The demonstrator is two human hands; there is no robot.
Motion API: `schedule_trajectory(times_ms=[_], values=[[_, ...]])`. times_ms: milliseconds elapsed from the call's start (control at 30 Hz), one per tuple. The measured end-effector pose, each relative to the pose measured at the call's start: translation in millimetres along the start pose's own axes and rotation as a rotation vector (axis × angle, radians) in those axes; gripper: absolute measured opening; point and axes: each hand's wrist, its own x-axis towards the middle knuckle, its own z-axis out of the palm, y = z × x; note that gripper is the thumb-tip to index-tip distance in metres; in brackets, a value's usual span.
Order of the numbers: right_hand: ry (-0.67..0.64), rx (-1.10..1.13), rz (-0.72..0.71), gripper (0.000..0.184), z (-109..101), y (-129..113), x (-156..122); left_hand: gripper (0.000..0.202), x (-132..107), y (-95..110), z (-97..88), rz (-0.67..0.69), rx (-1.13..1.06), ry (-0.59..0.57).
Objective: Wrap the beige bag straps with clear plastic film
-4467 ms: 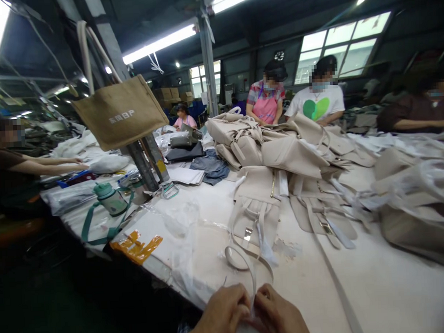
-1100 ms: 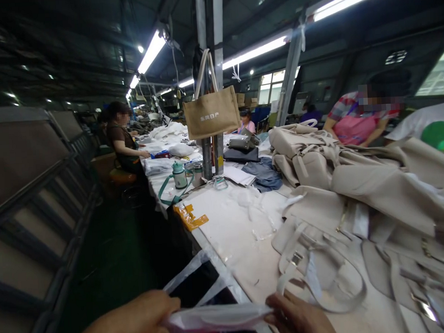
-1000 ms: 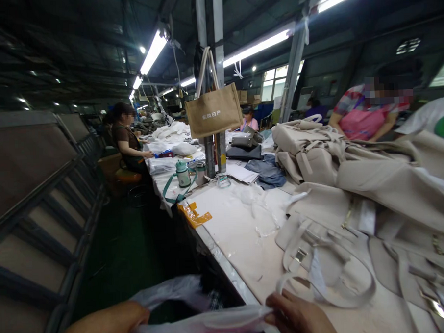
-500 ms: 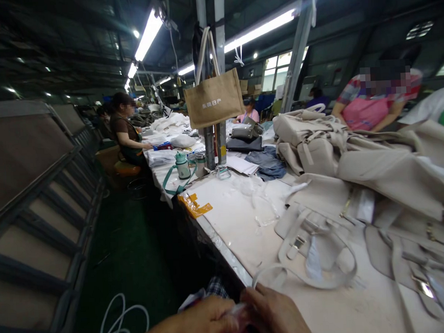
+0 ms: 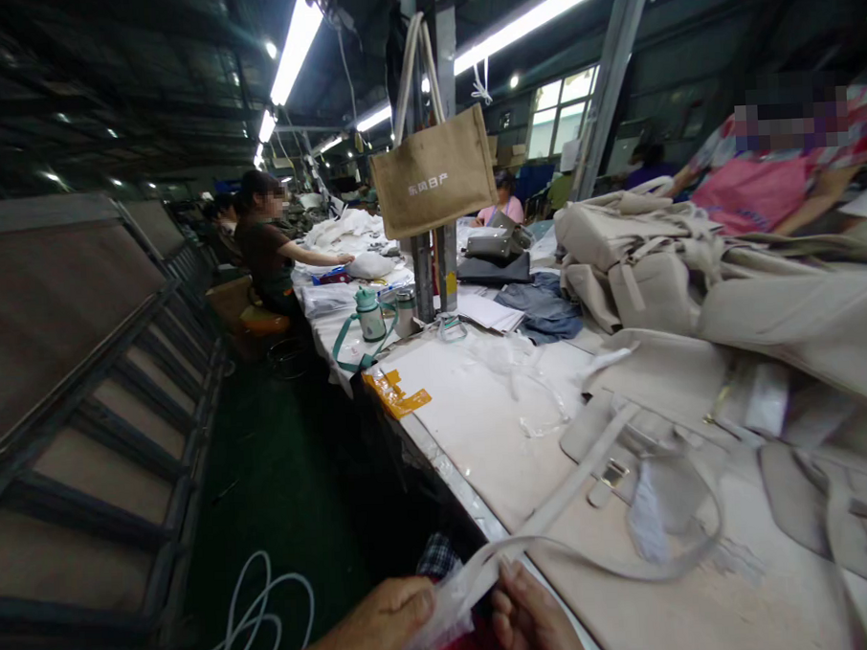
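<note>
At the table's near edge, my left hand (image 5: 381,622) is closed around a clear plastic sleeve (image 5: 446,604). A light beige bag strap (image 5: 556,500) runs out of the sleeve's upper end toward a flat beige bag (image 5: 586,438) on the table. My right hand (image 5: 536,619) is beside the sleeve's mouth, fingers curled, its thumb and forefinger pinching the strap there. A metal buckle (image 5: 612,473) shows on the bag. Part of the strap loops rightward over the tabletop.
A heap of beige bags (image 5: 660,258) fills the table's right side. Orange tape (image 5: 397,396) covers a table corner, near a green bottle (image 5: 370,318). A brown tote (image 5: 434,172) hangs on a post. Co-workers stand left and right; a slatted rack (image 5: 114,416) lines the left.
My hands have moved apart, and the sleeve with the strap in it now shows between them. The strap is drawn up straighter from the bag. The view has shifted slightly left.
</note>
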Motion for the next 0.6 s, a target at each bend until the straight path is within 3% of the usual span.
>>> schedule_trajectory(times_ms=[200,367,500,600], values=[[-0.029,-0.097,-0.091,0.037,-7.8,8.8,12.8,0.066,13.7,3.8,4.4,-0.037,-0.053,0.03],[-0.16,-0.11,-0.076,0.034,-18.2,21.2,16.2,0.069,33.7,15.1,16.1,-0.012,-0.002,-0.003],[-0.177,-0.145,-0.091,0.038,-13.3,-8.6,8.5,0.071,42.7,29.1,20.6,-0.003,0.01,-0.02],[-0.089,-0.046,-0.1,0.045,-4.2,-39.1,6.1,0.07,47.6,37.3,20.7,-0.003,0.012,-0.03]])
